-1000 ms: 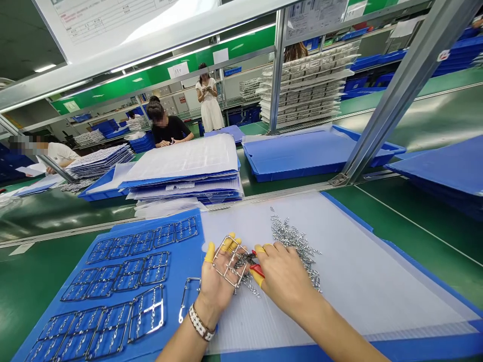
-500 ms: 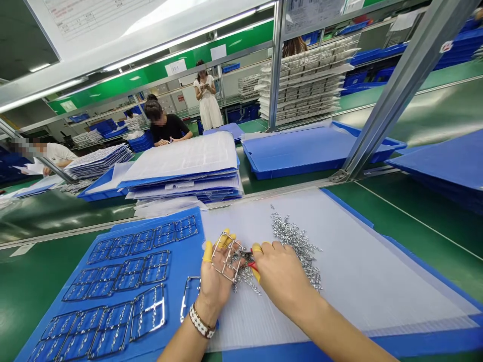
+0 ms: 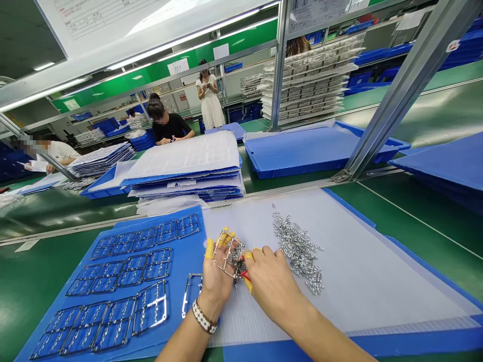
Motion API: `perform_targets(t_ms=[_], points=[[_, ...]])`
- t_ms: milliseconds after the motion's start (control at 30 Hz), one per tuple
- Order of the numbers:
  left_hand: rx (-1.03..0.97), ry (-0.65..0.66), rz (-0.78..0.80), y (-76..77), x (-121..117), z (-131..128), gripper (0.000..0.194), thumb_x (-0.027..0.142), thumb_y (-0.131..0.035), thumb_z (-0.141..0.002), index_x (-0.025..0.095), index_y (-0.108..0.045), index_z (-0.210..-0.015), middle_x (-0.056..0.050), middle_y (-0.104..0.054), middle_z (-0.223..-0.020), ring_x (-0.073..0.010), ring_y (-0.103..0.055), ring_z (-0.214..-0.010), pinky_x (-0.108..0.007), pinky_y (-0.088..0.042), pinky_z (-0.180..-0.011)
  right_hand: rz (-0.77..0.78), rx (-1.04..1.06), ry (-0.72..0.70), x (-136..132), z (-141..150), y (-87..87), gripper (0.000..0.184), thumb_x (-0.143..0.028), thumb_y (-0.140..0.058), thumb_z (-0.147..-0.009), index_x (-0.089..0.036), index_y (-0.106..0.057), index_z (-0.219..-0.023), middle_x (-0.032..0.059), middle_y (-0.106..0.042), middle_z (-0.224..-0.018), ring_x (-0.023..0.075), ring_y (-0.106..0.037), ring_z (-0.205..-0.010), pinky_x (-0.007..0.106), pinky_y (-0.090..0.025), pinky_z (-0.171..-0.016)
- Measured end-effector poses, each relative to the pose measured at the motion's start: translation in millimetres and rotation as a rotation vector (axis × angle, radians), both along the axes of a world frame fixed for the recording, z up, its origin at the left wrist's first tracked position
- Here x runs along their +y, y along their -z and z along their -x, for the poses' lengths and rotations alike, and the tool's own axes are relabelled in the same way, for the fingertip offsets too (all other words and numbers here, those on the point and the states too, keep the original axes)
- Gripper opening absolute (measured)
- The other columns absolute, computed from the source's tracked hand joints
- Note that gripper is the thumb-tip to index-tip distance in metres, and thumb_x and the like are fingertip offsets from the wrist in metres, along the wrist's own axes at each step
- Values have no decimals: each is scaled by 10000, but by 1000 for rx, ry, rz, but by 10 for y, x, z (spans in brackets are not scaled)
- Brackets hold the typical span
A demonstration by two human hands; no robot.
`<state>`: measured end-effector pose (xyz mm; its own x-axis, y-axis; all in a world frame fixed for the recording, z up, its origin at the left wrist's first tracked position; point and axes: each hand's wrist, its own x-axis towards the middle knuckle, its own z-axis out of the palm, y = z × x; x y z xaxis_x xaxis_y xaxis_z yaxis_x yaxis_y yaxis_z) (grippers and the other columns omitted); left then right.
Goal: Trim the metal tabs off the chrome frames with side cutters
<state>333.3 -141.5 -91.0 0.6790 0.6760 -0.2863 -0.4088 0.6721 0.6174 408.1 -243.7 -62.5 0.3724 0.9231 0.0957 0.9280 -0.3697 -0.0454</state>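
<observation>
My left hand (image 3: 216, 284), palm up with yellow finger covers, holds a small rectangular metal frame (image 3: 228, 254) with a crossbar. Closed around red-handled pliers (image 3: 245, 275), my right hand (image 3: 272, 289) meets the frame's right edge; the pliers' tips are hard to make out. Small silvery twisted metal pieces (image 3: 238, 251) cluster between the hands, partly hidden. A larger pile of such pieces (image 3: 298, 246) lies right of them on a translucent white sheet (image 3: 370, 271). Left of my hands, rows of similar frames (image 3: 151, 306) strung with small pieces lie on a blue sheet (image 3: 177, 301).
Behind the metal rail stand a stack of white and blue sheets (image 3: 184, 156) and a blue tray (image 3: 302, 151). A slanted metal post (image 3: 396, 95) rises at the right. Several people are beyond the bench, one in a black top (image 3: 171, 126).
My right hand with the pliers has moved slightly left and down, closer to the frame and over the loose pieces beside it. The left hand keeps its hold; the view has shifted slightly.
</observation>
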Motion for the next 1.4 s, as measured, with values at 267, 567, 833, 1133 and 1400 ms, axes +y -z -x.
perform_targets(t_ms=[267,567,833,1133,1400], points=[[16,21,-53,22,-32,17,467,543,-462,-836,223,-612,-1142,-93,-581,-1197,-238,-559,-1032,-376,-479,-823,19,13,34,-79,-98,-27,127,-177,-535,-794,-192,-620,-887,73,-642,-829,242,-590,-809,349,-368,-667],[359,39,-852,-260,319,584,295,214,-655,-739,239,-700,-1029,-67,-657,-904,-243,-523,-999,-397,-255,-1048,-379,-92,-135,-409,-582,433,368,-305,-474,-816,-221,-528,-1170,83,-636,-895,250,-560,-815,409,-384,-742],[712,-20,-1174,-95,497,953,272,294,-609,-783,297,-696,-1041,-64,-671,-835,-242,-539,-834,-419,-324,-973,-356,-18,-200,-302,-464,568,377,-368,-467,-838,-220,-535,-1178,95,-639,-921,252,-561,-845,406,-392,-768],[846,155,-1513,19,384,1292,314,283,-616,-771,353,-671,-1073,-56,-656,-858,-259,-547,-914,-551,-132,-1061,-348,58,-199,-358,-504,605,401,-356,-482,-820,-221,-536,-1193,89,-636,-965,251,-570,-889,403,-420,-765],[1134,203,-1760,-425,1120,823,573,395,-624,-741,324,-496,-1294,-95,-461,-1346,-323,-379,-1218,-515,-231,-1031,-545,55,-419,-260,-491,469,551,-393,-460,-884,-272,-305,-1398,84,-602,-1056,232,-559,-970,457,-381,-930]])
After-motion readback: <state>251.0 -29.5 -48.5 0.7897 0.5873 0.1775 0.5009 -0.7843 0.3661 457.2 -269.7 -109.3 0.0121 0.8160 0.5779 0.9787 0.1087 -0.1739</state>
